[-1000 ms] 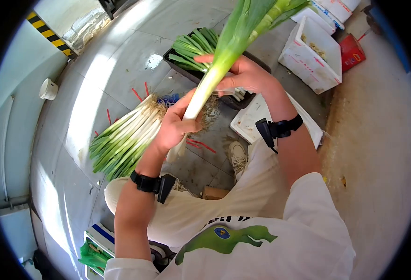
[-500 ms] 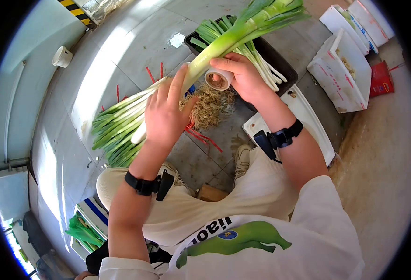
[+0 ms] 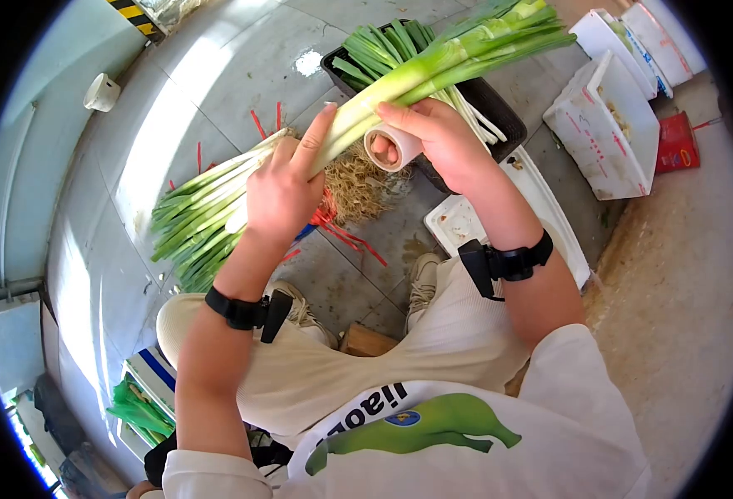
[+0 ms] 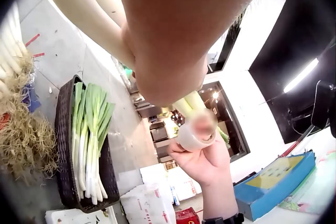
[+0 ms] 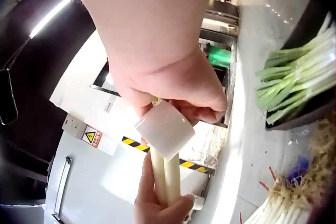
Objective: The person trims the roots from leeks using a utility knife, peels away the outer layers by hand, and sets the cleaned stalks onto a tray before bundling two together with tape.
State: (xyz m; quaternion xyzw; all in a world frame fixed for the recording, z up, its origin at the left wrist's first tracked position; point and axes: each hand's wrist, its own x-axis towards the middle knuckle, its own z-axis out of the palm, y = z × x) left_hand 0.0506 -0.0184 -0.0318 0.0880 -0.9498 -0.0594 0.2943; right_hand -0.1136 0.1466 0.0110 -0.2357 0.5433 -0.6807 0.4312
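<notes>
Gripping long green-and-white leeks (image 3: 443, 68) are left hand (image 3: 285, 185) and, with round whitish tape roll (image 5: 167, 128), right hand (image 3: 448, 146); wrapping seems unfinished, rooted white-stalked pile (image 3: 207, 209) remains.

white bucket (image 3: 101, 92) near wall (image 3: 29, 200) | red box (image 3: 677, 143) beside foam box (image 3: 587, 137) | probably green bag (image 3: 133, 409)
</notes>
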